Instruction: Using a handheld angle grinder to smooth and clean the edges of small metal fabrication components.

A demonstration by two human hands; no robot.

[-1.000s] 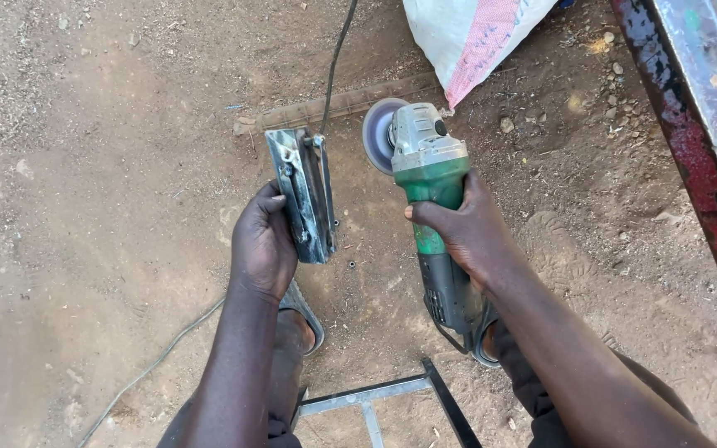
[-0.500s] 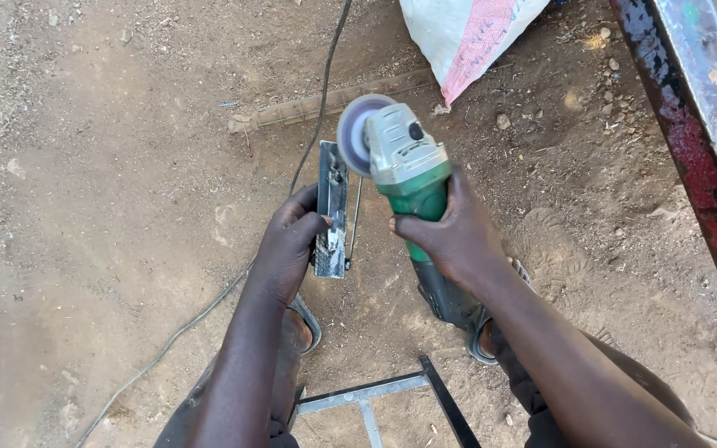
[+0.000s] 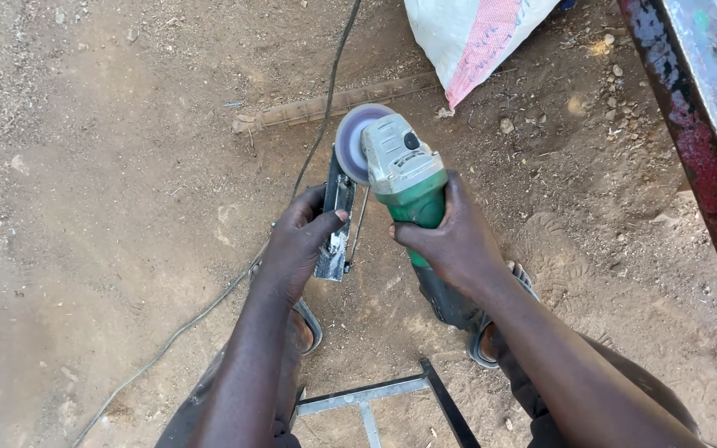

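Right hand (image 3: 458,245) clenched round green-and-grey angle grinder (image 3: 404,170) — heavy, best held mid-body; left hand (image 3: 296,245) grips stiff, sharp-edged grey metal bracket (image 3: 338,224).

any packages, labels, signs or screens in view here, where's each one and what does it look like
Woven sack: on the dirt at the top, beyond the angle grinder; bulging, white with a pink-red printed panel, partly cut off by the frame edge.
Labels: none readable; the grinder's grey and green body shows only a small dark button.
Signs or screens: none in view.
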